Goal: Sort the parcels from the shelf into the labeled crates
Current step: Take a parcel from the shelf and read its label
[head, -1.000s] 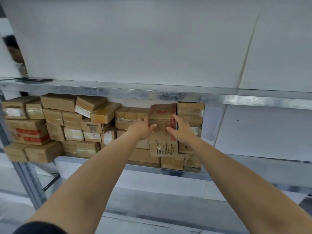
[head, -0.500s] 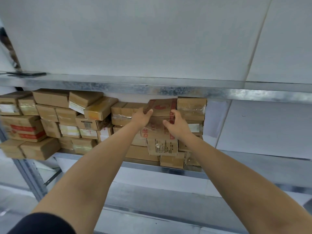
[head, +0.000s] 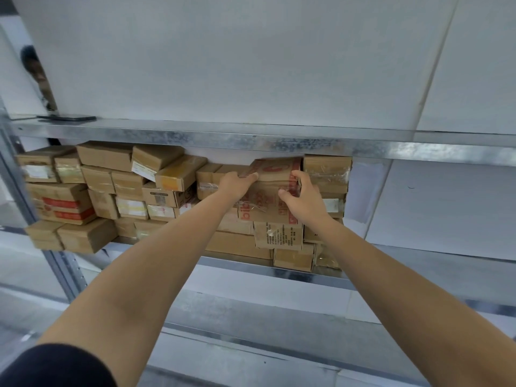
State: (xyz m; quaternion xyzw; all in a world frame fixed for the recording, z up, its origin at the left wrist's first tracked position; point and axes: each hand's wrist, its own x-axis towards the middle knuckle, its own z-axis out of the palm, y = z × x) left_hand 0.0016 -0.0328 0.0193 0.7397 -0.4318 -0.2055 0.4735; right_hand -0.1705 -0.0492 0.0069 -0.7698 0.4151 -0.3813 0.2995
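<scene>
Galvanised shelf [head: 243, 266] is showing open room right of the stack [head: 111, 191]; left hand [head: 236, 185] and right hand [head: 304, 198] are gripping a red-printed parcel [head: 268, 198] by its edges, lettering unreadable.

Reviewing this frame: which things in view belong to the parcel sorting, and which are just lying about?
Job: red-printed parcel, gripped by left hand and right hand; other parcels stacked on the metal shelf.
Lying about: dark flat device on the upper shelf.

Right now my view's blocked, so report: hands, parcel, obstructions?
Both gripping the red-printed parcel: left hand upper left, right hand right edge. Parcel not yet pulled out. Tight boxes either side, shelf beam close above.
</scene>
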